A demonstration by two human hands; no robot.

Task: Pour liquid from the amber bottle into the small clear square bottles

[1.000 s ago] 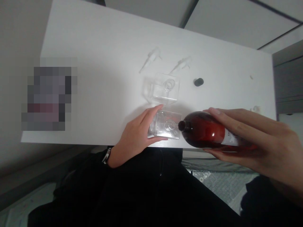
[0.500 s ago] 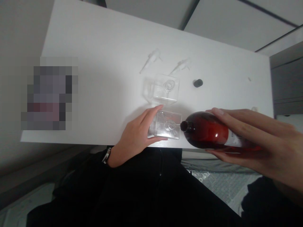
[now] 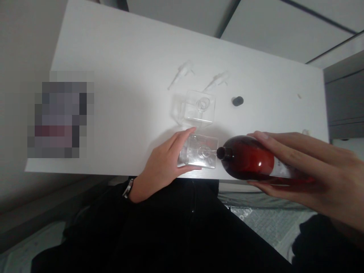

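My left hand (image 3: pixel 167 157) is closed around the sides of a clear square bottle (image 3: pixel 209 146) near the table's front edge. Its round neck opening faces up. In my right hand (image 3: pixel 309 163) lies a reddish-brown bottle (image 3: pixel 256 157) with a pale label, tilted so its dark uncapped mouth points left. That mouth is close to the clear bottle's opening, and a thin clear stream seems to run between them. Behind stands a second clear square bottle (image 3: pixel 209 113) with an open neck, touched by neither hand.
Two white pump heads (image 3: pixel 182 72) lie toward the back of the white table (image 3: pixel 119 76). A black cap (image 3: pixel 238 101) sits right of the second bottle. A blurred-out patch (image 3: pixel 58 113) covers something at the table's left.
Hardly anything differs. Both hands keep their holds and the brown bottle stays tilted at the clear bottle's neck; the whole view has shifted very slightly.
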